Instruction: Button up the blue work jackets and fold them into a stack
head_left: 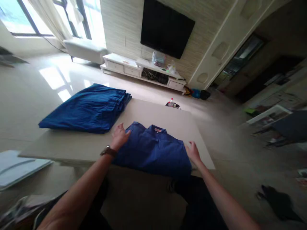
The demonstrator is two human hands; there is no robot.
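A folded blue shirt (154, 149) with a small collar label lies on the near edge of a pale table (148, 111). My left hand (120, 135), a brown watch on its wrist, rests flat on the shirt's left side with fingers spread. On the shirt's right edge my right hand (193, 152) lies flat, fingers stretched out. Neither hand holds anything. A stack of folded blue garments (87, 108) sits further left on the table, apart from both hands.
Beyond the table are a glossy floor, a white TV cabinet (144, 72) under a wall-mounted black TV (166, 28), and a white bench (85, 49) by the window. Bottles (172, 103) stand on the floor behind the table. Clutter lies at right.
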